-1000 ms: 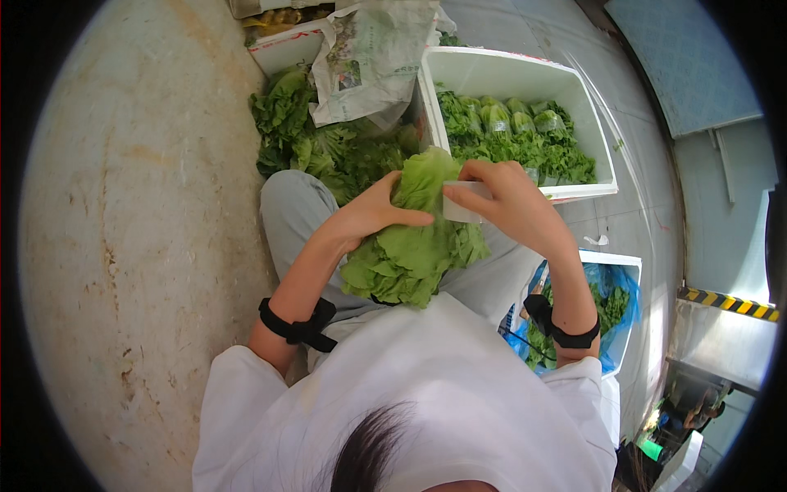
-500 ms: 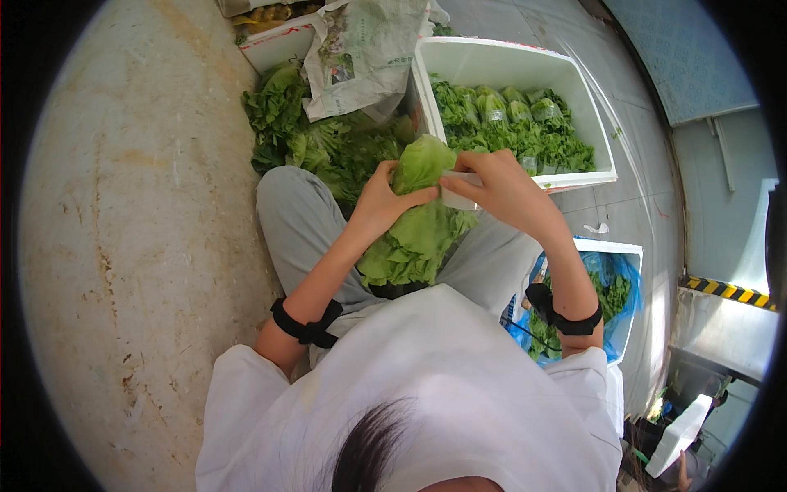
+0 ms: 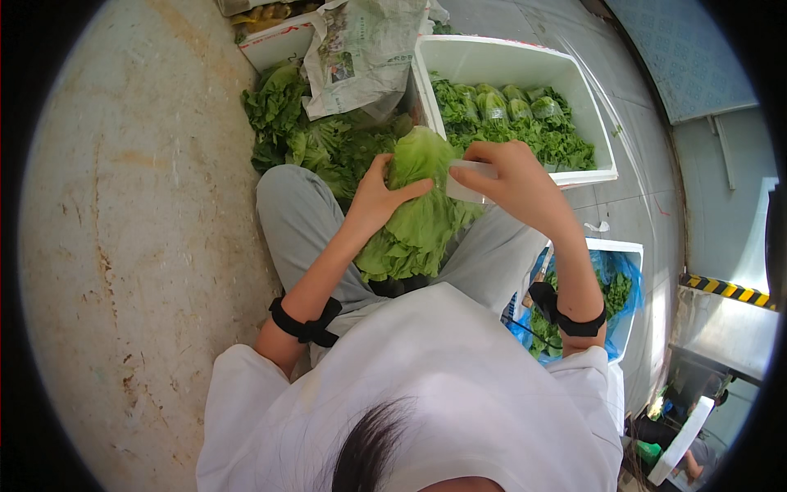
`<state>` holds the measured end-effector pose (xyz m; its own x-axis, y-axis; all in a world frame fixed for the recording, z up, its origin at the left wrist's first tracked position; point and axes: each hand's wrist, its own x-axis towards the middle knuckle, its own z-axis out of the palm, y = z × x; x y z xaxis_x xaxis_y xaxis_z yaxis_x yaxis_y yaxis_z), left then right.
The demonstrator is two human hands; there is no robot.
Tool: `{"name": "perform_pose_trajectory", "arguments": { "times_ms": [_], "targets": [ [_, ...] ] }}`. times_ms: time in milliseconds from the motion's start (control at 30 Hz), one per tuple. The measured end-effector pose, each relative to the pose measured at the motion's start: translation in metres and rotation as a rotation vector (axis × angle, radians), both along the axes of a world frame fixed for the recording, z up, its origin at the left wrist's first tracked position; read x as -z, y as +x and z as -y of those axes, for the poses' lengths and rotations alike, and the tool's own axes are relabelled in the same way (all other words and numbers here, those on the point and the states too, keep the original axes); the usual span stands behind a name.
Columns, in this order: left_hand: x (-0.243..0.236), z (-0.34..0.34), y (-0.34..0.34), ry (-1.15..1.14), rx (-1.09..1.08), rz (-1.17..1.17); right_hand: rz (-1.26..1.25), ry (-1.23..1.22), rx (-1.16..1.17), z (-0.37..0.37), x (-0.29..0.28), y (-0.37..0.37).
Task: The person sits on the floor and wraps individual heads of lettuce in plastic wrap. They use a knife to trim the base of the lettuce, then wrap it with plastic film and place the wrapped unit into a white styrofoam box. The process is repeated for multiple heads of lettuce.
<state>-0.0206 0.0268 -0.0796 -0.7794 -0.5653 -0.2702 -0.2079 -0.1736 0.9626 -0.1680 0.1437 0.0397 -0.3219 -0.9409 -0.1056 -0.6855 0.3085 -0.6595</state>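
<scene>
A head of leafy green lettuce (image 3: 414,221) is held up over my lap, its paler end pointing away from me. My left hand (image 3: 379,197) is closed around its left side, with the thumb across the front. Just right of the lettuce, my right hand (image 3: 512,179) grips a whitish translucent roll of tape (image 3: 470,182). The roll's near edge lies close to the leaves; whether a strip joins it to them I cannot tell. Beyond my hands, a white foam box (image 3: 611,160) holds several lettuce heads (image 3: 492,107) with clear bands around them.
Loose lettuce (image 3: 283,115) is heaped ahead on the left, partly under a sheet of printed paper (image 3: 357,61). On my right stands another foam box (image 3: 627,328), lined with blue plastic and holding greens. A pale, stained wall-like surface (image 3: 147,246) runs along my left. Another person (image 3: 701,459) is at the far lower right.
My right hand has drawn slightly up and to the right with the tape roll, widening the gap from my left thumb. The lettuce has shifted slightly away from me.
</scene>
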Motion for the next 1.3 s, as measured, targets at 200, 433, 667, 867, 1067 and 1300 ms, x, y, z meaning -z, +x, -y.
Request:
{"name": "perform_pose_trajectory", "arguments": {
  "times_ms": [200, 433, 667, 867, 1067, 1300],
  "targets": [
    [-0.001, -0.004, -0.001, 0.223, -0.002, -0.054, 0.116, 0.014, -0.016, 0.004, -0.001, 0.003],
    [-0.001, -0.011, 0.0, 0.141, 0.033, -0.008, 0.092, 0.043, -0.026, 0.007, 0.004, 0.004],
    [0.016, -0.009, -0.003, -0.016, -0.039, -0.071, 0.032, 0.102, -0.051, 0.006, 0.01, 0.0],
    [0.007, -0.003, 0.001, -0.086, -0.081, -0.019, 0.059, 0.174, -0.013, 0.004, 0.009, -0.005],
    [-0.003, -0.006, 0.004, 0.091, -0.068, 0.061, 0.217, 0.093, -0.034, 0.004, 0.005, -0.002],
    [0.011, -0.01, -0.001, -0.022, -0.093, -0.093, 0.225, 0.076, -0.032, 0.006, 0.009, 0.0]
  ]
}}
